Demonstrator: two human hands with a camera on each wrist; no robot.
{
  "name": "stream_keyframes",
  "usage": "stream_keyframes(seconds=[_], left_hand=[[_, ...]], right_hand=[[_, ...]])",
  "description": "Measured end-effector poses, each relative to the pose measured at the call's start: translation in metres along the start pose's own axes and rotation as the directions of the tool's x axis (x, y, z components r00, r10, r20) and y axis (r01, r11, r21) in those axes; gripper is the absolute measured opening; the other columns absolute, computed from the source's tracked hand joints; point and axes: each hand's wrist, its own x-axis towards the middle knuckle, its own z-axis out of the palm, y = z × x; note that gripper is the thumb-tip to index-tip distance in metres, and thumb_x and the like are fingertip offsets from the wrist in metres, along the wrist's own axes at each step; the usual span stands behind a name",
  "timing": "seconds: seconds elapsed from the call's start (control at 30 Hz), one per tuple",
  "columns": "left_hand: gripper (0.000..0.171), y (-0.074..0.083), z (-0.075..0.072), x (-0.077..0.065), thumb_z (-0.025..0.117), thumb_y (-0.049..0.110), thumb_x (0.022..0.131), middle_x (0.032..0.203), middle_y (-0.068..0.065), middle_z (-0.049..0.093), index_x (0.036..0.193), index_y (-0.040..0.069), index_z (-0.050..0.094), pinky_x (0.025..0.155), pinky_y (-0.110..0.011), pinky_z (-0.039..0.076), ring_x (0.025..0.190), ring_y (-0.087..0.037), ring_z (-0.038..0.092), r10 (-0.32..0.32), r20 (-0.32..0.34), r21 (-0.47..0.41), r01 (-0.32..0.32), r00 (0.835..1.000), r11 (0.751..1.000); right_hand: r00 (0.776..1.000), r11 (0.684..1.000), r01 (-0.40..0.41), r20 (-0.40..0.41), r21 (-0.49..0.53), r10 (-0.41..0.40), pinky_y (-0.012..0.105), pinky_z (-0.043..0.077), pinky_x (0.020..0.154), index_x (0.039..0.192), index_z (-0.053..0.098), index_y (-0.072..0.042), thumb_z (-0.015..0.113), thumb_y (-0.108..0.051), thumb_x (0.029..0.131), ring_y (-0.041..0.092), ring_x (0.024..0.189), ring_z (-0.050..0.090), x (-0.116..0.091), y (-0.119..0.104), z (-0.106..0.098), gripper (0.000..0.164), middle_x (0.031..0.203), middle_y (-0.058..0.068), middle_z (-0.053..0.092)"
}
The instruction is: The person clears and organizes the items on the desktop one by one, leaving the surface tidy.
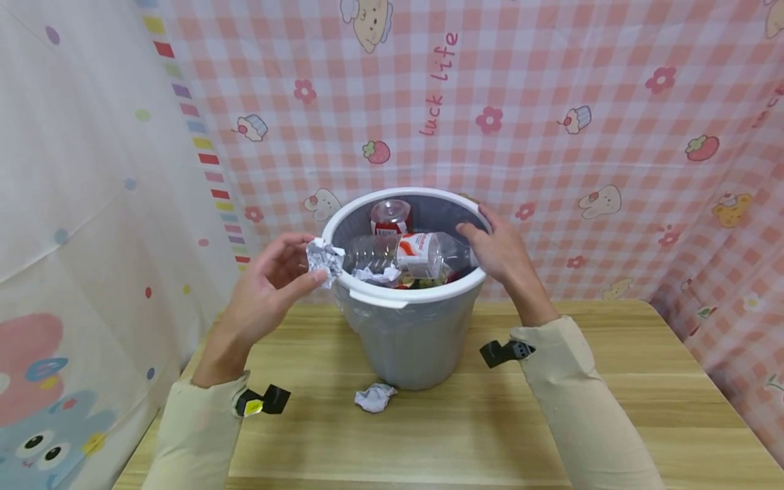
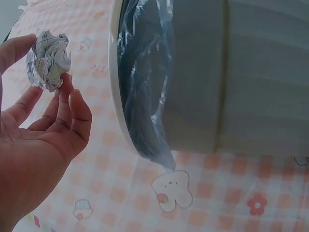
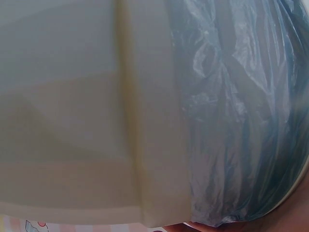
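Note:
My left hand (image 1: pixel 260 289) pinches a crumpled paper ball (image 1: pixel 325 260) between thumb and fingertips, just left of the trash can's rim. In the left wrist view the paper ball (image 2: pixel 49 62) shows printed lines, and the other fingers curve below it. The grey trash can (image 1: pixel 416 340) has a white rim and a thin plastic liner (image 3: pixel 231 106) folded over its outside. At the can's right side my right hand (image 1: pixel 505 252) grips the rim, thumb over the inside and fingers along the outer wall. A clear plastic bottle (image 1: pixel 376 252) with a white and orange label lies across the can's mouth.
Inside the can are a second bottle (image 1: pixel 392 216) with a red label and some crumpled paper (image 1: pixel 376 275). Another crumpled paper (image 1: pixel 376 397) lies on the wooden table (image 1: pixel 465 449) before the can. A pink checked cloth (image 1: pixel 551 82) hangs behind, a white one at left.

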Motion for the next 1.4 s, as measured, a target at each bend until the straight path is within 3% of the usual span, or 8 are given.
stream_keyframes(seconds=[0.33, 0.8, 1.4], left_hand=[[0.043, 0.008, 0.011, 0.020, 0.068, 0.004, 0.089, 0.107, -0.008, 0.065, 0.128, 0.002, 0.053, 0.080, -0.026, 0.055, 0.092, -0.024, 0.064, 0.020, 0.016, -0.029, -0.020, 1.000, 0.999], [0.045, 0.014, 0.027, 0.039, 0.070, 0.013, 0.089, 0.116, -0.012, 0.065, 0.131, 0.009, 0.052, 0.076, -0.031, 0.055, 0.094, -0.026, 0.064, -0.031, 0.085, 0.019, 0.029, 0.996, 0.999], [0.043, 0.009, 0.047, 0.057, 0.072, 0.022, 0.089, 0.115, -0.007, 0.065, 0.128, 0.015, 0.054, 0.081, -0.039, 0.054, 0.093, -0.025, 0.064, -0.071, 0.149, 0.034, 0.067, 0.986, 0.997]], right_hand=[[1.000, 1.000, -0.007, 0.007, 0.008, 0.006, 0.059, 0.026, 0.115, 0.159, 0.021, -0.022, 0.047, -0.050, 0.098, 0.039, 0.143, 0.033, 0.000, 0.000, 0.000, 0.073, 0.160, 0.015, 0.029], [1.000, 1.000, -0.011, 0.008, 0.021, 0.011, 0.058, 0.027, 0.114, 0.159, 0.021, -0.022, 0.048, -0.049, 0.098, 0.038, 0.142, 0.034, 0.001, 0.001, 0.001, 0.072, 0.160, 0.014, 0.029], [0.999, 0.999, -0.031, 0.014, 0.025, 0.030, 0.059, 0.025, 0.115, 0.159, 0.019, -0.025, 0.048, -0.050, 0.098, 0.039, 0.144, 0.031, 0.002, 0.001, 0.000, 0.072, 0.162, 0.013, 0.026]])
